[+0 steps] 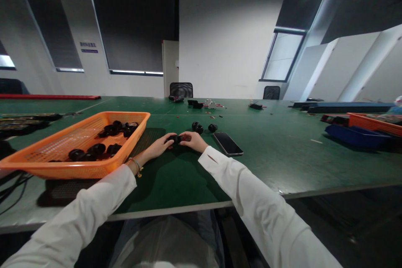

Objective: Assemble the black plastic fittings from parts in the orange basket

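1. A small black part (177, 139) sits between the two hands, just above or on the green tabletop (276, 155); which of the two, I cannot tell.
2. The left hand (161, 145) is closed around the part's left end, thumb and fingers bent in on it.
3. The right hand (195, 140) pinches the right end, its fingers drawn together.
4. Just beyond the right hand lie black round pieces (197, 128), with another black piece (212, 128) just to their right.
5. A dark-screened phone (228, 144) lies flat to the right of that hand.
6. To the left stands an orange basket (78, 171), holding two clusters of black pieces.
7. Well apart, at far right, is a blue tray (357, 135).
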Motion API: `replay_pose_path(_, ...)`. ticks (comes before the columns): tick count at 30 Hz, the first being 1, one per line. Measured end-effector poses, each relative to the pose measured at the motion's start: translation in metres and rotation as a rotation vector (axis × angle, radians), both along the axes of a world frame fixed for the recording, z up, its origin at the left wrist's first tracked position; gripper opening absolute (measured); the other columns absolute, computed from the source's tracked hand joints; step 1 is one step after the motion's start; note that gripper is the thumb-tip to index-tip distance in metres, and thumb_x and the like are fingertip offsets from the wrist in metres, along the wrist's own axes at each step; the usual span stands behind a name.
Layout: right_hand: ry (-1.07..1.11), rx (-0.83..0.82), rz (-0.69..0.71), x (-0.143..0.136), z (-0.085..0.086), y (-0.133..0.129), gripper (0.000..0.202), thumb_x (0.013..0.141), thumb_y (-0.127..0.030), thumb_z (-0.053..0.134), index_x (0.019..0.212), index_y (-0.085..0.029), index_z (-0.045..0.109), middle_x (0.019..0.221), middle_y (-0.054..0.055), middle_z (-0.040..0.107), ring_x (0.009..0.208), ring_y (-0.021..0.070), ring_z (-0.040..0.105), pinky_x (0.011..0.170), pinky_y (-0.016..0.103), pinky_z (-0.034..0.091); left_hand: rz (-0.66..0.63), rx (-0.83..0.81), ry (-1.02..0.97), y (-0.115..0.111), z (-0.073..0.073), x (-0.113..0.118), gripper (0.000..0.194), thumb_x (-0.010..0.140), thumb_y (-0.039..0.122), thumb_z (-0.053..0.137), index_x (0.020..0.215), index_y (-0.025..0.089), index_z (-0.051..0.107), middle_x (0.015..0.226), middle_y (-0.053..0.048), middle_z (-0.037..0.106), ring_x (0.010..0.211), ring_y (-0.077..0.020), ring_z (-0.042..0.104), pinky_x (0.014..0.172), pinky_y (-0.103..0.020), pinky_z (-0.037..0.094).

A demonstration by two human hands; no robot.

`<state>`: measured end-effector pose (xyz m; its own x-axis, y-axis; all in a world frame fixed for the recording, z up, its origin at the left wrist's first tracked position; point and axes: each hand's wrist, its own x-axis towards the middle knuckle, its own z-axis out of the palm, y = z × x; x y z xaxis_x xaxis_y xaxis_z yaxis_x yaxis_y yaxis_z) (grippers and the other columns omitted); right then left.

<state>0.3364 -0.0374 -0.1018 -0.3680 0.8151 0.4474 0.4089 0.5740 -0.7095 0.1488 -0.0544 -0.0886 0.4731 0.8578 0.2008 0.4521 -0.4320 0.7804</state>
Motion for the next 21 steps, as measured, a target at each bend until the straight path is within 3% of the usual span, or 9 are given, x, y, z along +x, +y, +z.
replay_pose_path(11, 0.059, 0.016, -0.022, -0.0021, -0.0012, 0.0000, 0.039, 0.057, -0.019, 0.068, 0.095, -0.014, 0.061, 0.073, 0.002, 0.064, 0.065, 0.0120, 0.059, 0.069, 0.028, 0.049, 0.003, 0.004, -0.010, -0.0019, 0.0023, 0.0008, 0.045, 0.076, 0.032, 0.040, 0.117, 0.013, 0.043, 0.104, -0.009, 0.056, 0.074, -0.0159, 0.057, 0.073, -0.030, 0.047)
replay_pose_path(21, 0.041, 0.019, -0.017, -0.0018, -0.0019, 0.0012, 0.030, 0.062, -0.022, 0.066, 0.089, -0.012, 0.063, 0.073, 0.005, 0.065, 0.068, 0.0135, 0.061, 0.070, 0.028, 0.049, -0.003, 0.007, -0.035, 0.0042, -0.0023, 0.0003, 0.045, 0.076, 0.033, 0.041, 0.117, 0.013, 0.044, 0.098, -0.008, 0.057, 0.071, -0.0154, 0.058, 0.072, -0.031, 0.047)
